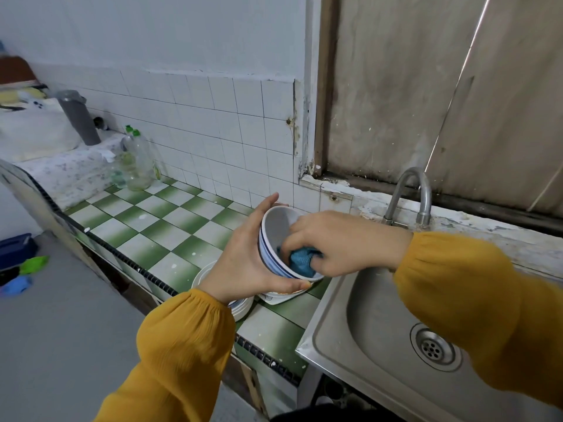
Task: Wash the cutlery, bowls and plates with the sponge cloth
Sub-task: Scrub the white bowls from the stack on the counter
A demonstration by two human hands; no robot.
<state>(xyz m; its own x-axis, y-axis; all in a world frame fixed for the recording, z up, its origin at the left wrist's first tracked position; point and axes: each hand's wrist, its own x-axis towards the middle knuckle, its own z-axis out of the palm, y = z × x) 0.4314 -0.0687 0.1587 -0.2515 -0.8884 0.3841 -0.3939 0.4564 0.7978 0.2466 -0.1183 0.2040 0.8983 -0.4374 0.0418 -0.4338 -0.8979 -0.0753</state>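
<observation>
Far left on the green-checked counter (158, 229): clear bottles (138, 159), labels unreadable. Left hand (243, 260) cups the tilted blue-ringed bowl (275, 229) from outside, above stacked plates (213, 277). Right hand (335, 242) is clamped on the blue sponge cloth (301, 261), pressed inside the bowl. Step in hand: scrubbing the bowl's interior. Next probably calls for rinsing under the tap (411, 196) over the sink (365, 330). No writing legible.

left hand (243, 263) cupped, right hand (338, 242) clenched, fingers (292, 239) curled
</observation>
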